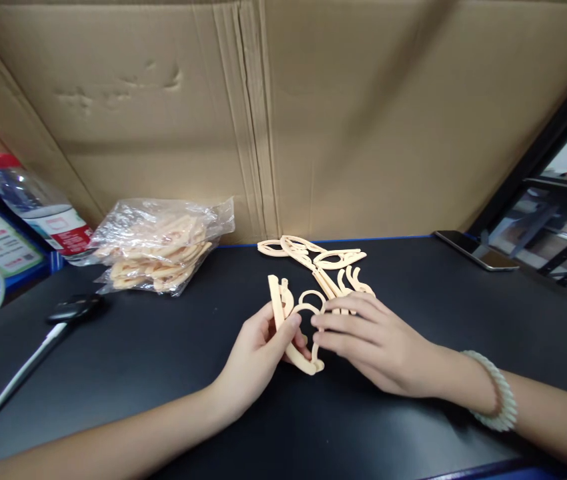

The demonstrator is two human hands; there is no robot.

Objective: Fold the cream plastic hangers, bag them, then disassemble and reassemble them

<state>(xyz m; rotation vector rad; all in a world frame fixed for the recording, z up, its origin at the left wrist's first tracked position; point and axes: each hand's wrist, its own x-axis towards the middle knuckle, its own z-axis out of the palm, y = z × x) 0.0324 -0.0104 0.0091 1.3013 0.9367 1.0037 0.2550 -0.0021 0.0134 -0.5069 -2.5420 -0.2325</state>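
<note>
While the left hand (251, 353) gripped a curved cream plastic piece (277, 300) and the right hand (381, 343) touched it, grip indeterminable, a clear plastic bag (221, 217) contained stacked cream pieces (161, 263).

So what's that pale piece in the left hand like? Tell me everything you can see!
The pale piece is cream-coloured, smooth and looks like plastic. It has slim arms and curved parts, with a rounded bend low down. It's tilted, its top end pointing up and away. The left hand grips it, thumb across the front; the right hand has fingertips at its right side. Fingers hide some of it.
</note>
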